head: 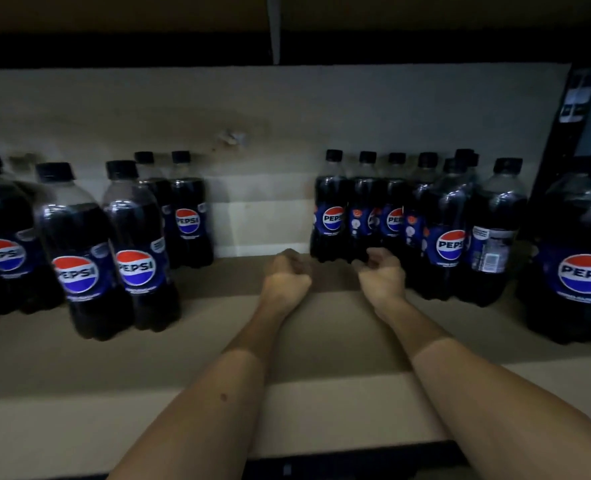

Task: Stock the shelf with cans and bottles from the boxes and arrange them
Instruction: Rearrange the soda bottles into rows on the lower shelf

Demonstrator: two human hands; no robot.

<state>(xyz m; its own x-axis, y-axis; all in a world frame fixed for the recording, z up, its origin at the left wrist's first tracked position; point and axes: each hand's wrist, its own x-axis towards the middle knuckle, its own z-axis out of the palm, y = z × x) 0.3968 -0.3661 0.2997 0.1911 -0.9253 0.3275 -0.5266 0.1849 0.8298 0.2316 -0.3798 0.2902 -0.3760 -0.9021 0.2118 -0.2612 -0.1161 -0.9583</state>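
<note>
Dark Pepsi bottles with black caps stand on the shelf (183,358) in two groups. The left group (136,251) has several bottles, and so does the right group (393,220). A bare gap lies between them. Both my forearms reach into that gap. My left hand (287,275) is curled into a fist and holds nothing. My right hand (382,270) hangs loosely cupped just in front of the base of the nearest right-group bottle (332,216), apart from it and holding nothing.
A large Pepsi bottle (583,265) stands at the far right next to a dark upright post (561,140). The beige back wall (287,109) closes the shelf behind, and a dark upper shelf (148,46) hangs overhead. The scene is dim and slightly blurred.
</note>
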